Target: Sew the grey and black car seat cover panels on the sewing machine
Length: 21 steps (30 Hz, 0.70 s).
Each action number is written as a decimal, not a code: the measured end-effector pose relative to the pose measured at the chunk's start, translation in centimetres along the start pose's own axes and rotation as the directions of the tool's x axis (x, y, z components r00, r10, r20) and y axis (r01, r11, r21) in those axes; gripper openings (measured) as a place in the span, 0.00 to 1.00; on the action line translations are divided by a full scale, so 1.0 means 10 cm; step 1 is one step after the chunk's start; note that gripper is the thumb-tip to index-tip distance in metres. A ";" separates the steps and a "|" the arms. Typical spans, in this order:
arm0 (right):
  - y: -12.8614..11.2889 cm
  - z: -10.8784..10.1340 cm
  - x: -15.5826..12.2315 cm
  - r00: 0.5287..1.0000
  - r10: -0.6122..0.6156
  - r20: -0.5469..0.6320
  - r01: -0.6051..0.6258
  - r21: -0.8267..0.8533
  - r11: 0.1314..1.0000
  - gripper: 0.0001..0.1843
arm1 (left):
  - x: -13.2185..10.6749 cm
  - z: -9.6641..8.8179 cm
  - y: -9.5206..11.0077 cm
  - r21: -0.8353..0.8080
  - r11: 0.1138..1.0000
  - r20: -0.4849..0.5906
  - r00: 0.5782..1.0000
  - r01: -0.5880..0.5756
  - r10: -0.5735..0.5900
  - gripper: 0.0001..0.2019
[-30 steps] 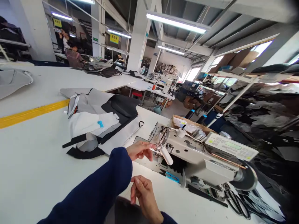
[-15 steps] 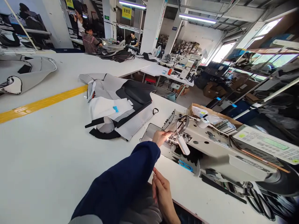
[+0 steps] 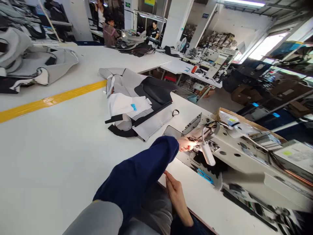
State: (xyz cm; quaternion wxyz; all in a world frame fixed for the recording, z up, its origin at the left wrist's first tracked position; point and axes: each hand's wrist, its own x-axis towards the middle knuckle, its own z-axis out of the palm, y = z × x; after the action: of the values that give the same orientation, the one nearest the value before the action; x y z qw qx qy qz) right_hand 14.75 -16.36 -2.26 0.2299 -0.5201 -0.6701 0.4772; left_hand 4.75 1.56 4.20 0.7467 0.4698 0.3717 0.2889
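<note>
My left hand (image 3: 186, 144), in a navy sleeve, reaches to the needle area of a sewing machine (image 3: 244, 160). Its fingers are closed near the presser foot, under the lit white lamp (image 3: 207, 154); whatever they pinch is too small to make out. Lower down, by the table's front edge, my right hand (image 3: 177, 194) is closed with thumb and fingers together. Its fingertips lie close to the left sleeve, and what they hold, if anything, cannot be made out. Blue thread snips (image 3: 205, 176) rest on the machine bed, beneath the arm.
Left of the machine lies a pile of grey and black cut pieces (image 3: 154, 94) with white labels. Yellow tape (image 3: 53, 100) crosses the white table (image 3: 61, 156). More grey sewn pieces (image 3: 56, 65) lie far left. An open cardboard box (image 3: 222, 114) stands behind the machine. Other people sit farther back.
The view has swung left and slightly down, so the table and machine appear farther right. My left hand stays at the needle area, and my right hand remains near the table edge.
</note>
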 end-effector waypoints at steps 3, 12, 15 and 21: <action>0.04 -0.36 -0.04 0.963 -0.269 0.019 0.261 -0.310 0.914 0.23 | -0.33 -0.07 -0.05 -0.023 0.984 -0.095 0.980 -0.178 0.175 0.27; -1.09 -1.16 0.42 0.782 -0.623 -0.032 0.497 -0.571 0.654 0.23 | -1.97 -0.29 -0.16 -0.437 0.557 -0.399 0.707 -0.706 0.584 0.14; -1.39 -1.08 0.72 0.837 -0.520 0.169 0.517 -0.556 0.651 0.22 | -2.05 -0.28 -0.12 -0.520 0.477 -0.429 0.699 -0.709 0.572 0.14; -1.70 -1.22 0.88 0.835 -0.444 0.324 0.482 -0.820 0.308 0.17 | -1.48 -0.29 -0.40 -0.089 0.804 -0.620 0.665 -0.587 0.417 0.16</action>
State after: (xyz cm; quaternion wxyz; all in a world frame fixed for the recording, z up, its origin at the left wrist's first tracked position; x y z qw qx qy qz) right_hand 13.34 -3.52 16.39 0.0431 -0.3377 -0.9401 -0.0145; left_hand -5.53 -10.12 3.92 0.5477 0.3340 0.3872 0.6622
